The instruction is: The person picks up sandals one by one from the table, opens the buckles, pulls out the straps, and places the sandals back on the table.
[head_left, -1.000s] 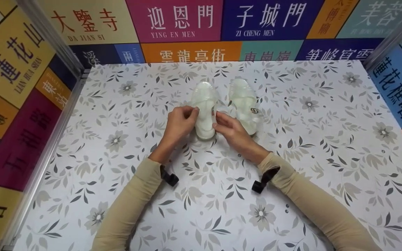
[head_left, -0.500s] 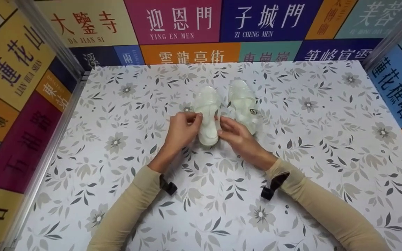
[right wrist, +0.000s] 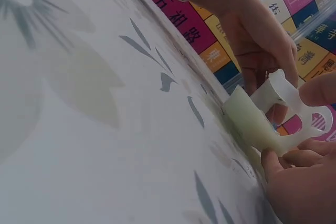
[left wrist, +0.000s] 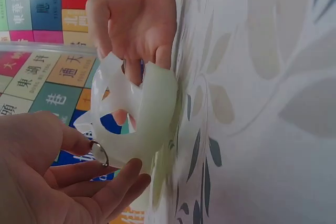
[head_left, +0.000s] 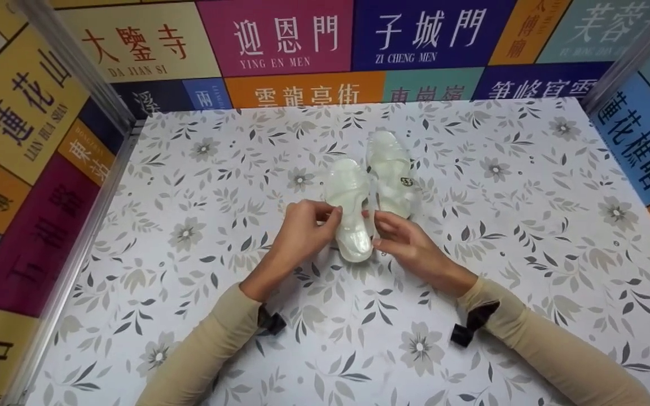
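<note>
A pale, translucent jelly sandal (head_left: 348, 176) lies on the table, toe away from me. At its left side my left hand (head_left: 305, 228) pinches the strap between thumb and fingers. In the left wrist view a round metal button (left wrist: 98, 153) shows by the left thumb. My right hand (head_left: 415, 245) holds the strap on the sandal's right side; in the right wrist view its fingertips touch the sandal's heel (right wrist: 245, 116). A matching sandal (head_left: 387, 151) with a dark round button (head_left: 407, 181) lies just behind and to the right, partly hidden by the right hand.
White paper with grey leaves and flowers covers the table (head_left: 189, 316). Colourful panels with Chinese lettering (head_left: 280, 36) stand along the back and both sides. A black wrist camera (head_left: 271, 321) hangs below the left cuff, another black camera (head_left: 471, 327) below the right.
Both hands have drawn the left sandal toward me and slightly right, still gripping it. More of its bare, shiny heel now shows. The other sandal stays where it lay.
</note>
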`<state>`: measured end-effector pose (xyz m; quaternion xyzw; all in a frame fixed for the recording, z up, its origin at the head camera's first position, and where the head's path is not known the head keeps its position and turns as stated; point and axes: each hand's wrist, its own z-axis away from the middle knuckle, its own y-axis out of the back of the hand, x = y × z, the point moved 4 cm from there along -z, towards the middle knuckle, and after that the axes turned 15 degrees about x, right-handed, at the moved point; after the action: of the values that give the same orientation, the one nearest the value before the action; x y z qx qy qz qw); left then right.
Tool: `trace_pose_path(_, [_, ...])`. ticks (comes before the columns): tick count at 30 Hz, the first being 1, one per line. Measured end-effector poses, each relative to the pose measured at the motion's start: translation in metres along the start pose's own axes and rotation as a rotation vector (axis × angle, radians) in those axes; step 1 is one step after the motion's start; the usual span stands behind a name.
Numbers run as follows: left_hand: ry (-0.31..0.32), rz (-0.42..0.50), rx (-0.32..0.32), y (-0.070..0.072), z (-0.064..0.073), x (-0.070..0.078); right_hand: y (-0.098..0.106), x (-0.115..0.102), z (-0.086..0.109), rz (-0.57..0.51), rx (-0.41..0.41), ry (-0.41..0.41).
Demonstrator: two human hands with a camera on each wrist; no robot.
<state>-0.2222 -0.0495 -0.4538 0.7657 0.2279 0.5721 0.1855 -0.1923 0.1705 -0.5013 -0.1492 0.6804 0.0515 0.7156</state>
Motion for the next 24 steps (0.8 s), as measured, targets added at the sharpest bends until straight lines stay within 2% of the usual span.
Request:
trace_pose_path(5, [-0.026,-0.031,-0.024,-0.001,0.002,0.000,0.003,0.002,0.010,0.035,-0.014,-0.049])
trace_pose_path(9, [-0.041,-0.033,-0.063,0.001,-0.001,-0.004,0.005,0.000,0.010,0.101,-0.006,-0.024])
trace_pose_path(12, [-0.031,-0.020,-0.111,0.006,-0.007,-0.010,0.006,-0.006,0.006,0.213,0.032,0.062])
trace_pose_path(15, [-0.014,0.046,-0.182,0.010,-0.017,-0.022,0.006,-0.014,0.000,0.346,0.123,0.166])
trace_pose_path(19, [-0.028,0.202,-0.340,0.010,-0.027,-0.041,-0.001,-0.033,-0.007,0.546,0.260,0.328])
trace_pose_path(22, [-0.038,0.295,-0.436,0.008,-0.030,-0.050,-0.012,-0.047,-0.015,0.683,0.292,0.474])
trace_pose_path(24, [-0.042,0.323,-0.458,0.006,-0.030,-0.054,-0.021,-0.053,-0.022,0.753,0.266,0.547])
